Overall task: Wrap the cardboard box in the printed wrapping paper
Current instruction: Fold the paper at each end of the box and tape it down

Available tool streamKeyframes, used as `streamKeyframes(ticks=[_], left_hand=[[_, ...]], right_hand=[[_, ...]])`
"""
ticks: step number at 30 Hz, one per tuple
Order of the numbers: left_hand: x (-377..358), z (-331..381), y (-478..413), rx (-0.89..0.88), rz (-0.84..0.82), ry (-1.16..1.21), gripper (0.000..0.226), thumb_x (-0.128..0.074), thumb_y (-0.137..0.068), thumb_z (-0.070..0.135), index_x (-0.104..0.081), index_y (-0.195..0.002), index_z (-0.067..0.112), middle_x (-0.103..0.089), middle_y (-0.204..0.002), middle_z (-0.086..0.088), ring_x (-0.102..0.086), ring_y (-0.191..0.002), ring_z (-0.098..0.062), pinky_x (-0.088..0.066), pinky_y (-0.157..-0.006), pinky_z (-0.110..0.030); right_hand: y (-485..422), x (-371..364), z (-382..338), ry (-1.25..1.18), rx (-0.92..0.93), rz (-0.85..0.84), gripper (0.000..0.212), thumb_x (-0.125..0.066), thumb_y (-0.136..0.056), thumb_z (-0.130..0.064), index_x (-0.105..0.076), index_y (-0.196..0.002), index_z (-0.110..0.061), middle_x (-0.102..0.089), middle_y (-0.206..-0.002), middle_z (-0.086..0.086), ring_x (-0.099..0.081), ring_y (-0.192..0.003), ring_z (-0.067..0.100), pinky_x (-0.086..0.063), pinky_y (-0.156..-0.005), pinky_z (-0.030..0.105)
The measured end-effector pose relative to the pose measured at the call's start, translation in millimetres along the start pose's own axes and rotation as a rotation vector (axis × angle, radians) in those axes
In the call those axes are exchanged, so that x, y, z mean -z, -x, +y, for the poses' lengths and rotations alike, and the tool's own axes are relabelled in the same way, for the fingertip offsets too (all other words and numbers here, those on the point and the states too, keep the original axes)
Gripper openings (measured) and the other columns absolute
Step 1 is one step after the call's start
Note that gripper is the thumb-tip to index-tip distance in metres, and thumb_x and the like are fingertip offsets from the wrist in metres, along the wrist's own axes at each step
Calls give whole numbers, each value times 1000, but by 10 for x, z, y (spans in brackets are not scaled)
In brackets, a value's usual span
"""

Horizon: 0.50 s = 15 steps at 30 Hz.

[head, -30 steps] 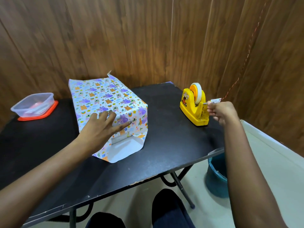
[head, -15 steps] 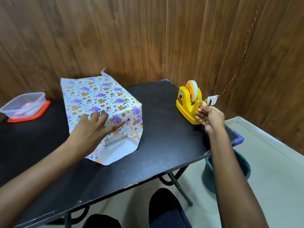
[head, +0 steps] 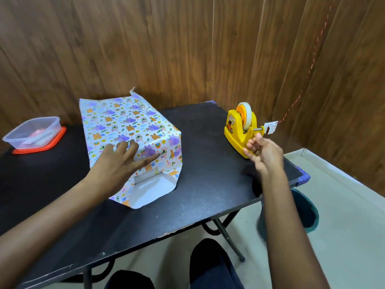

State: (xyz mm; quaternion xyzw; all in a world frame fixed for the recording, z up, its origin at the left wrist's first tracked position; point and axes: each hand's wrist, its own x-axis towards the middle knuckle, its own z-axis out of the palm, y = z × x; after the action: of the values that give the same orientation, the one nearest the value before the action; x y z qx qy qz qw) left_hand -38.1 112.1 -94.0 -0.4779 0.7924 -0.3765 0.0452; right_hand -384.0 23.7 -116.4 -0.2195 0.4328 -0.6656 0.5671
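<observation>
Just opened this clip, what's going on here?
A person is partway through gift-wrapping. The left hand presses flat on the wrapped box, which stands on the black table. The box's near end flap is not yet folded up and lies on the table, white side up. The right hand is beside the yellow tape dispenser with its fingers curled; whether it pinches tape is unclear.

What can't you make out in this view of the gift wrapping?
All head view.
Cardboard box: hidden entirely by the wrapping paper.
Tape strip: too thin and clear to tell if the right hand pinches any by the dispenser.
Paper under the left hand: covered by the palm.
Container contents: blurred through the plastic.
Bucket: cut off by the table and right arm.
</observation>
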Motion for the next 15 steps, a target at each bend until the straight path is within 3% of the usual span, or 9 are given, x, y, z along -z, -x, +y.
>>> streamKeyframes(ticks=[4,8,11,13,15], left_hand=[[-12,-31,32,36,-47,-9,118,-73,-46,1,-17,-145,30,-52,-112,-27,-52,-73,-35,-35,-52,-34],[-45,-84,159,51,-62,92,135,-84,-50,9,6,-149,32,-54,-124,-22,-56,-84,-35,-47,-61,-36],[-27,-120,238,65,-84,149,137,-90,-44,18,-3,-150,29,-56,-127,-16,-58,-90,-32,-50,-66,-34],[-52,-160,284,62,-90,188,125,-91,-44,17,-20,-147,21,-55,-130,-14,-59,-93,-32,-52,-67,-33],[-77,-211,331,59,-93,250,116,-89,-50,12,-23,-145,20,-50,-136,-13,-57,-99,-32,-52,-72,-35]], right_hand=[[383,-285,-70,147,20,-222,19,-52,-93,-3,-56,-75,-7,-59,-45,-4,-55,-41,3,-52,-46,19],[907,-668,358,221,-106,-460,18,-52,-90,5,-58,-74,-1,-57,-50,4,-52,-39,5,-49,-44,19],[1265,-930,829,223,-245,-564,18,-53,-89,5,-58,-73,-1,-54,-57,8,-51,-39,6,-48,-44,18],[1455,-1086,1093,213,-342,-585,18,-54,-90,3,-58,-74,-2,-55,-55,7,-51,-38,6,-48,-44,18],[1586,-1227,1275,168,-417,-574,19,-53,-92,1,-56,-73,-2,-55,-55,7,-51,-38,6,-48,-44,17]])
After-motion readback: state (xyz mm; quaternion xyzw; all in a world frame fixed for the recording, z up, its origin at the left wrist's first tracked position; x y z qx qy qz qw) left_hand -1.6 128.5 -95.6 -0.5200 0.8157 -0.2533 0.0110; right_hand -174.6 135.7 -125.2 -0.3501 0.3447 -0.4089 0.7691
